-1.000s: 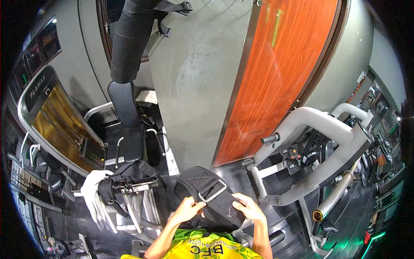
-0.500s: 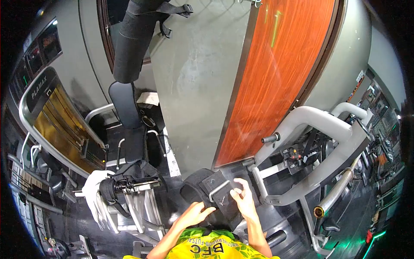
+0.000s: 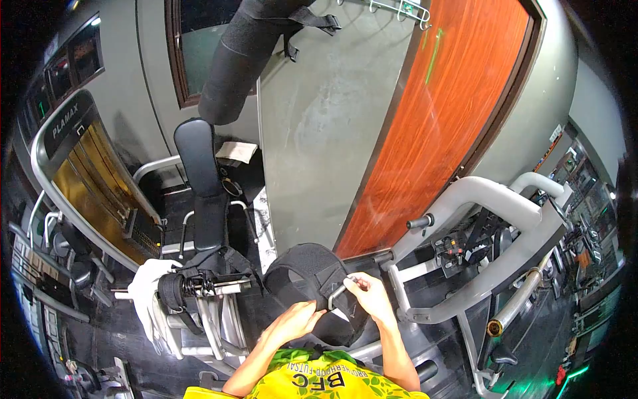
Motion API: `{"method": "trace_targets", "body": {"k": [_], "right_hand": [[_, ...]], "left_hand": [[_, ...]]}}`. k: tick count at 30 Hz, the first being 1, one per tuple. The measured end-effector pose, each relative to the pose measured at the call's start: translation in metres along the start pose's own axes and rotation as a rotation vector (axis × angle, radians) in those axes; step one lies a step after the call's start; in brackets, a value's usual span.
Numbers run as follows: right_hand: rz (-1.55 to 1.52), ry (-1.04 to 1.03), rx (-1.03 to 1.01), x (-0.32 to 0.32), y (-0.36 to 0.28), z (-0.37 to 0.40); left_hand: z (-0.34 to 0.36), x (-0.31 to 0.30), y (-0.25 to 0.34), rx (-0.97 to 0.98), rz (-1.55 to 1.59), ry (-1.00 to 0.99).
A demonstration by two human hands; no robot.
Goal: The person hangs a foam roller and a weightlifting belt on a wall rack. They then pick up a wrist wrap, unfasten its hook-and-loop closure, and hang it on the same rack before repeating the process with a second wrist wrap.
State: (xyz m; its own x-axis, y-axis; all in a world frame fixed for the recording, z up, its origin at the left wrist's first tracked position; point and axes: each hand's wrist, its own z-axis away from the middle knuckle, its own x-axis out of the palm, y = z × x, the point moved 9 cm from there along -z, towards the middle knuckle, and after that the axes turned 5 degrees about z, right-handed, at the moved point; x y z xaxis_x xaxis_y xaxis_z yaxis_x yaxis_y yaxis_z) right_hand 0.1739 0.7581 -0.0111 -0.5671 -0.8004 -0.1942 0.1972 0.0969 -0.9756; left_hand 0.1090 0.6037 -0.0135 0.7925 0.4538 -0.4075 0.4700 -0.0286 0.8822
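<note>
1. Hanging left of the black belt (image 3: 307,259): white cloth (image 3: 147,299), draped on a metal rack (image 3: 211,332).
2. Left hand (image 3: 296,322): thumb and fingers closed on the belt's near edge.
3. Black belt: curved into a loop, held in both hands.
4. Metal buckle (image 3: 337,296): on the belt's right portion.
5. Right hand (image 3: 372,297): fingertips pinched on the metal buckle.
6. Gray machine frame (image 3: 495,193): right of the belt, well apart.
</note>
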Motion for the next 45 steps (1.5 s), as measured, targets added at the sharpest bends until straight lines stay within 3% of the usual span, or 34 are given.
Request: {"method": "trace_targets", "body": {"k": [2, 5, 9, 11, 13, 15, 17, 20, 21, 25, 29, 35, 38, 41, 45], "right_hand": [[-0.045, -0.047, 0.027, 0.0, 0.016, -0.008], [-0.18, -0.077, 0.073, 0.005, 0.028, -0.011], [0.166, 0.155, -0.228, -0.023, -0.033, 0.003], [-0.079, 0.17, -0.235, -0.025, -0.056, 0.005], [-0.118, 0.237, -0.19, -0.034, -0.082, 0.005], [-0.197, 0.388, -0.274, -0.054, -0.114, -0.001], [-0.2, 0.47, -0.363, -0.076, -0.142, -0.013], [-0.227, 0.495, -0.42, -0.094, -0.18, -0.031], [-0.174, 0.535, -0.443, -0.102, -0.191, -0.039], [-0.05, 0.564, -0.541, -0.116, -0.225, -0.066], [-0.126, 0.582, -0.577, -0.125, -0.233, -0.098], [-0.148, 0.676, -0.663, -0.143, -0.253, -0.11], [-0.104, 0.654, -0.801, -0.144, -0.26, -0.114], [-0.083, 0.735, -0.748, -0.16, -0.258, -0.114], [-0.103, 0.697, -0.619, -0.177, -0.248, -0.117]], "left_hand": [[0.003, 0.002, -0.008, -0.057, -0.179, -0.094], [0.004, 0.0, -0.006, 0.005, -0.061, -0.084], [0.006, -0.007, -0.015, 0.046, -0.183, -0.07], [0.008, 0.006, -0.032, -0.016, -0.029, -0.155], [0.005, 0.008, -0.03, 0.028, -0.029, -0.177], [0.007, 0.011, -0.031, 0.063, -0.035, -0.187], [0.011, 0.017, -0.042, -0.033, 0.192, -0.232], [0.004, 0.002, -0.023, -0.01, 0.302, -0.222], [0.006, 0.008, -0.04, -0.129, 0.353, -0.278], [-0.005, 0.007, -0.053, -0.131, 0.542, -0.205], [-0.012, 0.01, -0.065, -0.217, 0.638, -0.131], [-0.001, 0.023, -0.097, -0.577, 0.935, -0.119], [0.007, 0.029, -0.093, -0.645, 0.778, -0.098], [0.01, 0.051, -0.107, -0.638, 0.799, -0.263], [0.021, 0.053, -0.106, -0.762, 0.843, -0.214]]}}
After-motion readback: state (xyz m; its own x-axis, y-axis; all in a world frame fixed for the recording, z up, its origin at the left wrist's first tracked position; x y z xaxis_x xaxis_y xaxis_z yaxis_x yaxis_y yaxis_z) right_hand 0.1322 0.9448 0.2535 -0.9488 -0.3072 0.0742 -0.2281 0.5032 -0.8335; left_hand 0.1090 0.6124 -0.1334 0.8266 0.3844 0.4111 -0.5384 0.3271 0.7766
